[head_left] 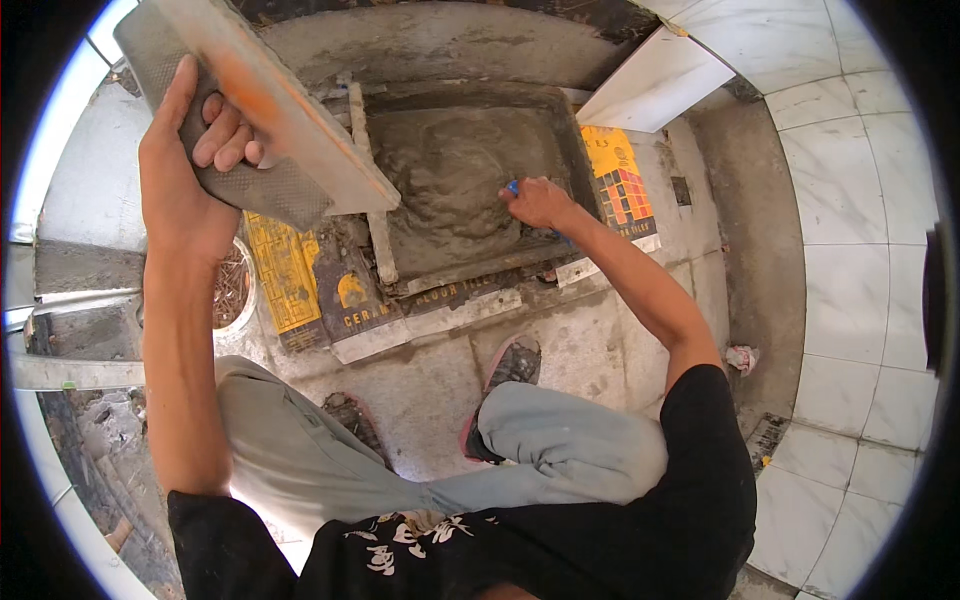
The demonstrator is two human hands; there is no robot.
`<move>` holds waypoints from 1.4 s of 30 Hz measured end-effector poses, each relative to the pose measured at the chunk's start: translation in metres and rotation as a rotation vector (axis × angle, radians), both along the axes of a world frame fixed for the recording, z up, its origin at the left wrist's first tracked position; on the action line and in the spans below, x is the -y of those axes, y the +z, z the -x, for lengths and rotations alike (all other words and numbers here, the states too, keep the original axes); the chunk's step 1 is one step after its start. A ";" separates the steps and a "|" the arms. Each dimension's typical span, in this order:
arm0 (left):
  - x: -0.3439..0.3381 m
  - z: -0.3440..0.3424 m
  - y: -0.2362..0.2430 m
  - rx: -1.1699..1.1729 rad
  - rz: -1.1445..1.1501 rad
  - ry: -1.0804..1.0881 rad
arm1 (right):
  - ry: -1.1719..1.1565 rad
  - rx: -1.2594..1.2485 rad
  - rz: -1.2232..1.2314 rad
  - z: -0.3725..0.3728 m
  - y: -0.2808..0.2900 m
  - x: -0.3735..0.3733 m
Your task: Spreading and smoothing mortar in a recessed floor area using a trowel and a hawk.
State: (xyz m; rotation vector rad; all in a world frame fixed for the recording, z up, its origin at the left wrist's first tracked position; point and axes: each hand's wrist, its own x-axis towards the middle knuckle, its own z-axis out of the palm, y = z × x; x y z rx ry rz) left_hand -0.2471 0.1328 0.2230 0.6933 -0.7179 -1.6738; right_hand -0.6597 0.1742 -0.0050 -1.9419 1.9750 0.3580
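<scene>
Holding tile-like slab (pixel 295 115) tilted in left hand (pixel 190 165), fingers partly curled against textured face, likely for support clear of mortar (pixel 450 150). Gripping blue handle (pixel 513 187) in closed right hand (pixel 540 204); can't see working end. Have tray (pixel 580 165) on cardboard (pixel 350 295), probably against spills.

Bright glare left, bowed fisheye edges

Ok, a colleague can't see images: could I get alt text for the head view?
The right hand holds a blue-handled tool over wet grey mortar in a rectangular tray; the left hand holds up a textured grey slab.
</scene>
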 end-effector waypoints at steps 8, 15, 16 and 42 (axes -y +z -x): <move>-0.003 -0.011 0.009 0.054 0.014 0.062 | 0.009 0.016 0.077 -0.007 0.079 -0.035; 0.004 -0.024 0.009 0.030 0.036 0.042 | 0.041 -0.031 0.138 -0.002 0.018 0.012; 0.002 -0.030 0.010 0.036 0.033 0.045 | 0.103 -0.103 0.190 -0.007 0.022 0.016; -0.007 -0.009 -0.018 0.093 -0.121 -0.038 | -0.271 0.284 -0.239 -0.028 0.059 0.008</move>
